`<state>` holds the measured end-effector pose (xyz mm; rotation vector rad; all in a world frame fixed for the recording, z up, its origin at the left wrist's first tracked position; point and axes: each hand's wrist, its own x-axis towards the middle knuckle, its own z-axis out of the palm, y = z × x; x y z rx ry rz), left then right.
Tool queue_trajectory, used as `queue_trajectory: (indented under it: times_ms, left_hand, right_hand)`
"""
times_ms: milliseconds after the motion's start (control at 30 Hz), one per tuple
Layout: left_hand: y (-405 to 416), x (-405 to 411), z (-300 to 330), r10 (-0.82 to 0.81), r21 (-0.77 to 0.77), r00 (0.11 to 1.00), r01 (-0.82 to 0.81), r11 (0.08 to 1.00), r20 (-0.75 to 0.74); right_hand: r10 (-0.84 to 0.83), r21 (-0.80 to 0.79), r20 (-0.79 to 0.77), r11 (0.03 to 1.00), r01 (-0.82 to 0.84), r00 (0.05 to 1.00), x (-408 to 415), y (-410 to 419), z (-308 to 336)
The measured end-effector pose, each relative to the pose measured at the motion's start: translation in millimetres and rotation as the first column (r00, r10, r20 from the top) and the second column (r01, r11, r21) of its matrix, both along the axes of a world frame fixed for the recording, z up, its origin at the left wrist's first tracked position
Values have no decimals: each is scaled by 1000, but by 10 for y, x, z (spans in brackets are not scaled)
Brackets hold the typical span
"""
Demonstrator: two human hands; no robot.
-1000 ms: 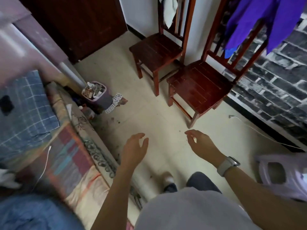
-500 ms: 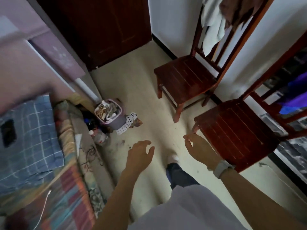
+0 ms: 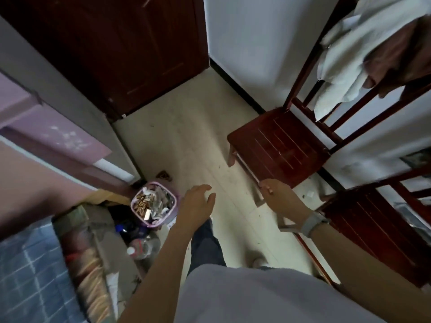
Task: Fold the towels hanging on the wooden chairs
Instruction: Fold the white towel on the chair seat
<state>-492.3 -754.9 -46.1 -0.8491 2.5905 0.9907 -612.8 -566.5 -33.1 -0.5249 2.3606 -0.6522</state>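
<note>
A white towel (image 3: 342, 59) and a brownish one (image 3: 401, 52) hang over the back of the far wooden chair (image 3: 277, 145) at the upper right. A second wooden chair (image 3: 373, 227) stands nearer, at the right edge. My left hand (image 3: 198, 201) floats over the floor with relaxed fingers, holding nothing. My right hand (image 3: 277, 194), a grey watch on its wrist, hovers in front of the far chair's seat edge, fingers loosely bent and empty. Both hands are well below the towels.
A pink waste bin (image 3: 155, 206) full of litter stands left of my left hand, with bottles (image 3: 140, 248) beside it. A bed with a checked blue cloth (image 3: 30, 271) fills the lower left. A dark wooden door (image 3: 130, 47) is ahead; pale floor (image 3: 186, 141) lies between.
I have stepped forward toward the far chair and the view has tilted up; the towels now show larger at upper right. Both hands stay empty and held out.
</note>
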Motion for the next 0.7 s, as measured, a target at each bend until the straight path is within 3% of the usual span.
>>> queue_trajectory:
  times_ms: [200, 367, 567, 700]
  left_hand:
    - [-951, -1056, 54, -222, 3, 974, 222, 975, -47]
    - [-1044, -2090, 159, -409, 16, 906, 413, 911, -112]
    - [-500, -3252, 241, -674, -65, 718, 674, 736, -174]
    - [-71, -3942, 382, -762, -127, 598, 760, 638, -248]
  right_hand:
    - [-257, 1, -28, 966, 257, 966, -535, -663, 95]
    - [-456, -36, -74, 890, 455, 887, -974, -722, 234]
    - [-647, -74, -129, 762, 643, 752, -1552, -432, 281]
    - [-720, -97, -134, 693, 714, 681, -2046, -141, 328]
